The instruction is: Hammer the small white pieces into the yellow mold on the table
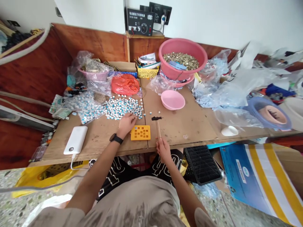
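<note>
My right hand (163, 149) is wrapped round the wooden handle of a small hammer (158, 128), whose dark head rests over the table. My left hand (127, 122), with a black watch on the wrist, reaches the near edge of a pile of small white-and-blue plastic parts (121, 106). Its fingers are bunched together, and whatever lies between them is too small to make out. Between my hands lies an orange plate (140, 132) with rows of square pockets. A bluish piece shows in a pocket at its upper left.
A pink bowl (173, 100) stands beyond the hammer, before a large pink basin (202, 58) of small metal pieces. A red bag (125, 84) sits behind the pile. At left lies a white power bank (75, 140) with a cable. Plastic bags (227, 91) crowd the right.
</note>
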The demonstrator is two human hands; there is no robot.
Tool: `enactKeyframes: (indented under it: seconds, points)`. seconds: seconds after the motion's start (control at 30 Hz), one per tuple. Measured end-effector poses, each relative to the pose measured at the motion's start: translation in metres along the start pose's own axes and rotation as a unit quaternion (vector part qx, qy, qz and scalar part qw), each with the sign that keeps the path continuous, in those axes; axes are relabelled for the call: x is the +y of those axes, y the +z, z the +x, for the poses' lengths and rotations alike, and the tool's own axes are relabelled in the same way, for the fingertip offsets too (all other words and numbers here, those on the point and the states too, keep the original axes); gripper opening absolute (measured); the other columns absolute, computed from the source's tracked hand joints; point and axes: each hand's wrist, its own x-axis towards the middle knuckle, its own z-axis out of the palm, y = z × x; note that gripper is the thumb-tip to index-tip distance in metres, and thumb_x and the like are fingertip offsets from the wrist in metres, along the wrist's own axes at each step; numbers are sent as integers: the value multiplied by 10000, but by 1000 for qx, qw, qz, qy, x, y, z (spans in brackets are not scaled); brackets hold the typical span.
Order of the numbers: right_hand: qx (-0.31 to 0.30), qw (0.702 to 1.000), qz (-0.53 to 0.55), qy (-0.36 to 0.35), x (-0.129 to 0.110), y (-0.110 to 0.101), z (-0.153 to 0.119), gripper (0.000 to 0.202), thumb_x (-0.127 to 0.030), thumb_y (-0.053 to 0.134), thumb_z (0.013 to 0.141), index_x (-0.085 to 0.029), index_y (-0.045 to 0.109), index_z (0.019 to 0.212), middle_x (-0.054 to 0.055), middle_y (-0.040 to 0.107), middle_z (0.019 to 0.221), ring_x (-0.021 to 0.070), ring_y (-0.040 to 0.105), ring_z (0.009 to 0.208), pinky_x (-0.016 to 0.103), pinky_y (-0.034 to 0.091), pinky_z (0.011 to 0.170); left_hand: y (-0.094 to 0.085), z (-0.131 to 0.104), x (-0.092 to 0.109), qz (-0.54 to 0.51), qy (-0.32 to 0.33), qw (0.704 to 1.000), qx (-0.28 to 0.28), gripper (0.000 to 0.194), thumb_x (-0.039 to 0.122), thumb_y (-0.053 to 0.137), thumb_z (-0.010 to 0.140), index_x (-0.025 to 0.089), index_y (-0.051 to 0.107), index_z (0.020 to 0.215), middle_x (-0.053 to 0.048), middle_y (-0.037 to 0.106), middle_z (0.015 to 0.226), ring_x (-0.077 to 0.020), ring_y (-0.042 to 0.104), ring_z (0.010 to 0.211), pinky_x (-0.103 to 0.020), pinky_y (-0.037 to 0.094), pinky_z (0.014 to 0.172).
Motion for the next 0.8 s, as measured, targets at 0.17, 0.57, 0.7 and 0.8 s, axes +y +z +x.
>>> enactKeyframes:
  seconds: [0.17, 0.57, 0.7, 0.8]
  points:
    - [29, 993, 103, 45, -2, 3, 12, 642, -846, 736, 955, -241, 691, 1167, -78, 519, 750, 59, 308, 449, 161, 243, 360, -2, 18, -12, 59, 40, 996, -46, 286, 330, 640, 1097, 273, 900, 1201, -140, 809, 1247, -360, 695, 1221, -542, 554, 1150]
    - [8, 994, 81, 75, -10, 4, 14, 648, -825, 764, 921, -222, 710, 1152, -78, 537, 742, 62, 322, 446, 171, 259, 337, -26, -13, 17, -25, 33, 998, -43, 296, 506, 692, 1137, 295, 896, 1103, -74, 808, 1138, -290, 714, 1096, -472, 557, 1076]
    - [20, 994, 71, 82, -10, 4, 15, 648, -824, 767, 918, -220, 714, 1149, -76, 529, 733, 73, 336, 452, 181, 263, 335, -15, -35, 29, -58, 18, 996, -72, 257, 469, 712, 1132, 275, 872, 1076, -75, 798, 1155, -299, 700, 1155, -467, 559, 1080]
    - [22, 994, 68, 78, -9, 4, 14, 655, -829, 752, 927, -216, 718, 1156, -75, 530, 744, 70, 338, 457, 181, 273, 336, -2, -45, 33, -56, -10, 997, -50, 236, 451, 723, 1128, 263, 848, 1059, -82, 774, 1131, -303, 685, 1160, -472, 559, 1077]
